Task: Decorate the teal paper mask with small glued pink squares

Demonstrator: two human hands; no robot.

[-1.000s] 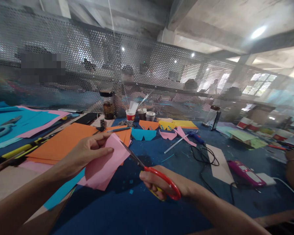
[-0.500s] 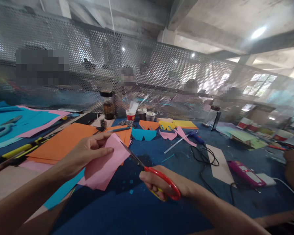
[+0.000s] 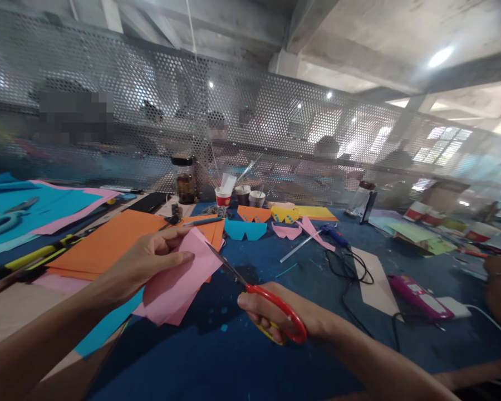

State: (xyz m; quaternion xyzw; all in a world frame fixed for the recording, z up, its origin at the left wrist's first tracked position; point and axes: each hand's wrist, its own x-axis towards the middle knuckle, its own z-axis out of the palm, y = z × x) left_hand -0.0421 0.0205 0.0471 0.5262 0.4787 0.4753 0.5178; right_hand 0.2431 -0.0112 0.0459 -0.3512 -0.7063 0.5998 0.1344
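in the head view, the left hand [image 3: 152,253] pinches a piece of pink paper [image 3: 183,273], thumb flat on its near face and fingers behind its upper left edge. the paper is held up at a slant above the table [image 3: 250,362], in front of the camera and left of the middle. it is pale pink, plain and matt, smooth on the broad face, with straight sides and a narrow top; two layers seem to show at its lower edge, slightly out of line.

the right hand [image 3: 278,317] is closed around the scissors [image 3: 271,296], which have a red handle loop and a yellow one. their dark, slim blades point up and left and meet the upper right edge of the paper; how far they bite into it i cannot tell.

small blue scraps [image 3: 224,327] lie on the dark blue table below. left of the paper are orange sheets [image 3: 112,239], with a blue strip [image 3: 112,323] under the left wrist. beyond the hands sit a blue cutout [image 3: 245,229], an orange cutout [image 3: 254,213], a yellow cutout [image 3: 285,214] and a pink cutout [image 3: 286,230], each with a notched lower edge.
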